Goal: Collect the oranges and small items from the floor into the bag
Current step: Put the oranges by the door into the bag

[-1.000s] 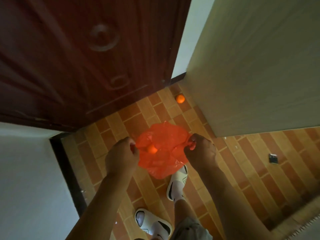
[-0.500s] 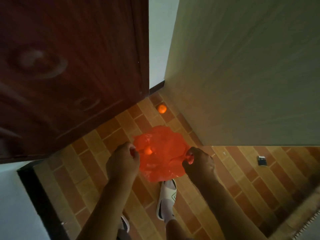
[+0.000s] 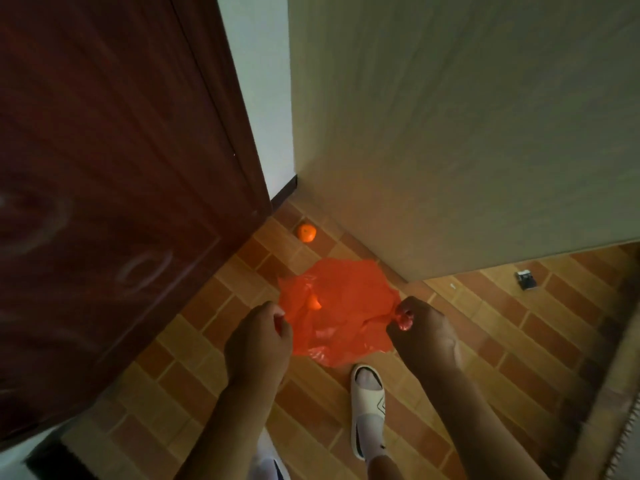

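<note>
Both hands, left hand (image 3: 258, 336) and right hand (image 3: 420, 329), still pinch the bag (image 3: 341, 306) open; the loose orange (image 3: 306, 232), beyond them, has drawn nearer, one seemingly inside already.

The bag (image 3: 341, 315) is thin, translucent orange plastic, crinkled and glossy where light catches its folds. The door (image 3: 104, 188) is dark red wood with a polished sheen. The floor (image 3: 214, 344) is matt brick-patterned tile. The slipper (image 3: 369, 407) looks like smooth white rubber.
</note>
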Tool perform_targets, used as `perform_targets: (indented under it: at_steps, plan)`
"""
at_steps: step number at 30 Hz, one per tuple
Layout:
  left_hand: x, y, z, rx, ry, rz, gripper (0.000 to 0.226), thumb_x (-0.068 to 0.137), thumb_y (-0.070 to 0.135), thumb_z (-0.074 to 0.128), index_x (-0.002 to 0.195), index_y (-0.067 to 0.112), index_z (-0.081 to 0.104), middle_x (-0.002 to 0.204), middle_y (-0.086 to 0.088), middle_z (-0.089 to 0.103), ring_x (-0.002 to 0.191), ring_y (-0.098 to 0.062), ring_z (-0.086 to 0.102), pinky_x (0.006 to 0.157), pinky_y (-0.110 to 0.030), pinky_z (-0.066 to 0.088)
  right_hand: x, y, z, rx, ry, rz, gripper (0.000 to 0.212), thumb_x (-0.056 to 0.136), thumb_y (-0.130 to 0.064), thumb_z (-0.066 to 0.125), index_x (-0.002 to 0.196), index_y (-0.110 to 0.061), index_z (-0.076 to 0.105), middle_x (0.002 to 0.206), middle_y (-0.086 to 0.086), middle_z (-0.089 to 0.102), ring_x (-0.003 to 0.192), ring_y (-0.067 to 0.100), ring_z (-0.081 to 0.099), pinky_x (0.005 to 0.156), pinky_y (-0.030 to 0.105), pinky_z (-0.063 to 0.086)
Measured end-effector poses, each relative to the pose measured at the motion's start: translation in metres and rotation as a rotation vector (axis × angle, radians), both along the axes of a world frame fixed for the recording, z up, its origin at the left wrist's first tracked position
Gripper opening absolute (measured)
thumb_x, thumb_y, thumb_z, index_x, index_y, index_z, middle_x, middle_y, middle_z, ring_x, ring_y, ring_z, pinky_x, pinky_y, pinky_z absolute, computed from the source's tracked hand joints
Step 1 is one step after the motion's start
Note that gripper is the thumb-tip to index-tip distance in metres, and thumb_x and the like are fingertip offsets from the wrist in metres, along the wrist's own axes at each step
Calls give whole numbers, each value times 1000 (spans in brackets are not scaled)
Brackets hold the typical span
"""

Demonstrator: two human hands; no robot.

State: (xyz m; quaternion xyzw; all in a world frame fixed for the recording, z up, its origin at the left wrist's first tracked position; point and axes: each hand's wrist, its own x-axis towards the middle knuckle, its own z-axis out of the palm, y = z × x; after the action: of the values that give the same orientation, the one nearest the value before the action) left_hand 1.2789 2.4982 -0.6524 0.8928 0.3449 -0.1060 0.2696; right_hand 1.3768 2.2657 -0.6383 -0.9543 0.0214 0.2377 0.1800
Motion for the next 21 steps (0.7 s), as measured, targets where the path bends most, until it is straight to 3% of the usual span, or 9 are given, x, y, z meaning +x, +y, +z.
perform_targets:
  at_steps: [4,8,11,14,21]
  plan:
    - [11,15,-6,23,-31,-80,11,95,26,66,105,26,70,105,5,73,88,-15,66,63,-27,36,-5,-7,-7,37,-68,-108,16,80,-21,72,96,-25,69,86,-5,71,81,27,69,70,34,52]
    - [26,18,-34,54,-70,-150,7,94,28,66,100,30,69,100,7,72,86,-18,68,64,-31,48,-9,-16,-34,37,-115,-166,33,82,-22,72,114,-24,65,103,-2,71,79,21,63,68,32,49]
    - [29,13,-67,50,-63,-185,8,95,30,65,102,30,68,101,8,71,81,-14,65,63,-30,50,-10,-19,-62,-19,-109,-173,62,82,-23,74,140,-25,52,131,2,58,108,27,60,89,46,53]
    - [29,6,-99,52,-62,-204,10,93,26,69,102,28,71,101,7,72,80,-10,61,63,-26,40,-8,-12,-83,3,-192,-69,72,80,-21,74,146,-25,47,139,0,48,124,27,50,98,49,47]
    - [47,-8,-170,25,-168,-231,14,89,22,76,102,25,73,100,5,73,87,-19,70,63,-26,41,16,20,-157,96,-274,333,64,80,-35,67,142,-26,52,140,0,50,124,26,50,104,44,39]
